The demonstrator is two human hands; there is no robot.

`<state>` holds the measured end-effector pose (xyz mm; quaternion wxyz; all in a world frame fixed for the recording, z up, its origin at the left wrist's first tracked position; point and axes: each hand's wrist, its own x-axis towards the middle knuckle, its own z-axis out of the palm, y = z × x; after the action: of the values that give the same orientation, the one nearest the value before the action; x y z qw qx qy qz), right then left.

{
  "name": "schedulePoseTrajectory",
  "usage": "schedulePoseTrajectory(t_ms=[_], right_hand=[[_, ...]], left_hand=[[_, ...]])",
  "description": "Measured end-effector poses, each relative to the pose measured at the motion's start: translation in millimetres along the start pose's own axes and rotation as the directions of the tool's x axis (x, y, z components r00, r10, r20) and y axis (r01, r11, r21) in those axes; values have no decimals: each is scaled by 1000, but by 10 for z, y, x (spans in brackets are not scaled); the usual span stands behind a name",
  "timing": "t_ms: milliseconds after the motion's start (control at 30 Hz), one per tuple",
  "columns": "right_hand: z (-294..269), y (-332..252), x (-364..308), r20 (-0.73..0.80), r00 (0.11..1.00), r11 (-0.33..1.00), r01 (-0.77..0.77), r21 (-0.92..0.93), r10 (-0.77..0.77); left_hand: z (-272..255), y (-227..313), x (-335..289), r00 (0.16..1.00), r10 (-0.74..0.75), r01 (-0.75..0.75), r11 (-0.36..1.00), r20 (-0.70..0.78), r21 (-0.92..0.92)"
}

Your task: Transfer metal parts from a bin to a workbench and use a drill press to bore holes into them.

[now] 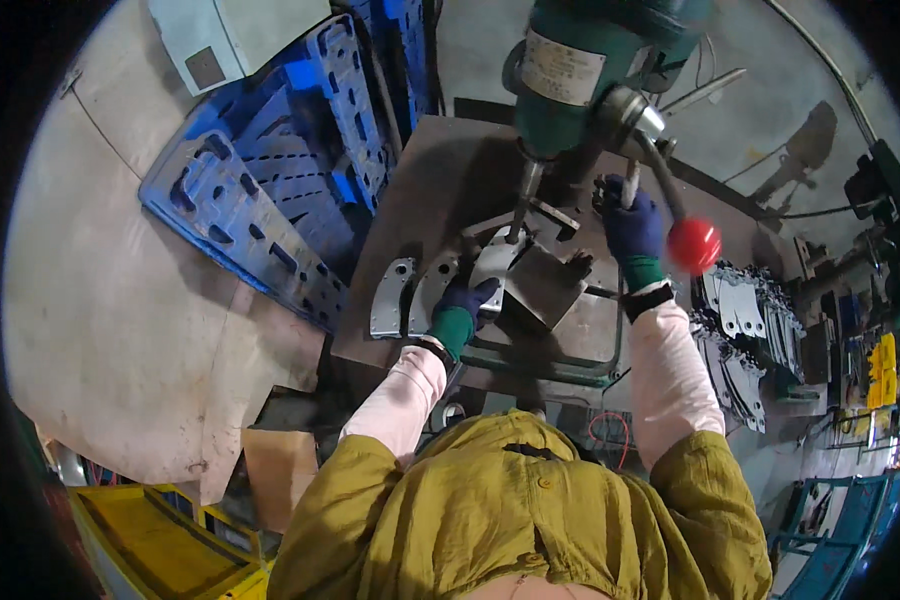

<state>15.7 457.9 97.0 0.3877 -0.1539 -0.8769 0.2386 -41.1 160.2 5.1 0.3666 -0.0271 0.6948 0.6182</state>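
I stand at a green drill press point(570, 70) above a dark steel work table point(420, 200). My left hand point(465, 300), in a blue and green glove, presses on a curved grey metal plate point(495, 262) lying under the drill bit point(522, 200). My right hand point(632, 225), gloved the same way, is closed around a handle of the press feed lever. Another lever arm with a red ball knob point(693, 244) sticks out just right of that hand. Two more curved metal plates point(392, 297) lie on the table left of my left hand.
Blue plastic pallets point(270, 190) lean at the far left of the table. A rack of several similar metal plates point(735, 330) stands to the right. Yellow bins point(160, 540) sit on the floor at lower left, beside a cardboard piece point(275, 460). A cluttered bench runs along the right edge.
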Motion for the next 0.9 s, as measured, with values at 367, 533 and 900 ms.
schedulePoseTrajectory(t_ms=[367,533,900], right_hand=[[-1007,-1772,-224,725,685,-177,-725,666,-73],[-1381,-2206,312,408,913,295,-391,872,3],[-1455,-1337,-232,721,669,-69,-723,688,180]], left_hand=[[116,104,-167,989,111,-102,991,-101,88],[94,-78,-111,930,319,-303,946,-180,114],[-653,-524,-753,899,348,-228,891,-268,392]])
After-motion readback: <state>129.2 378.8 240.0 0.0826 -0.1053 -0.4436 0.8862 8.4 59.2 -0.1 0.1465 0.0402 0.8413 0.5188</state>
